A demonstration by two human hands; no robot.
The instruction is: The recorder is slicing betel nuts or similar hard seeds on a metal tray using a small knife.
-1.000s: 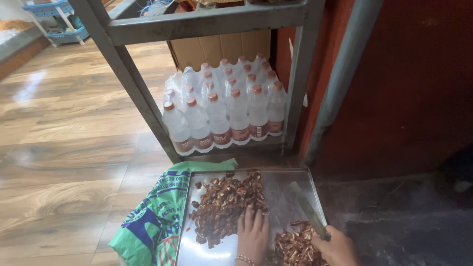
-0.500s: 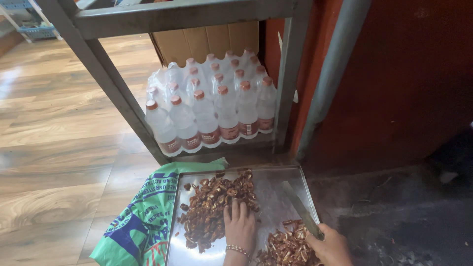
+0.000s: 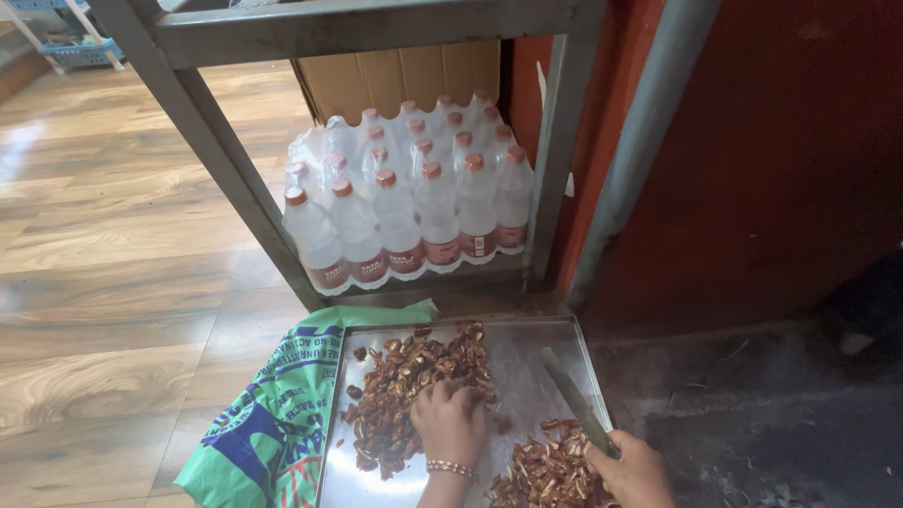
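Observation:
A shiny metal tray (image 3: 527, 362) lies on the floor with a big heap of brown dried fruit pieces (image 3: 404, 386) on its left half. A smaller heap of cut pieces (image 3: 546, 470) sits at the tray's near right. My left hand (image 3: 451, 423), with a beaded bracelet at the wrist, rests palm down on the big heap, its fingers curled into the pieces. My right hand (image 3: 632, 468) is closed around the handle of a knife (image 3: 572, 393), whose blade points away over the tray's right side.
A green printed sack (image 3: 268, 423) lies under the tray's left edge. A shrink-wrapped pack of water bottles (image 3: 404, 198) stands under a grey metal rack (image 3: 216, 160), with a cardboard box (image 3: 404, 80) behind. A red wall and grey pipe (image 3: 630, 150) stand on the right. Wood-look floor spreads left.
My left hand has slid a little forward onto the big heap. The knife blade has come further into view. The view has shifted slightly.

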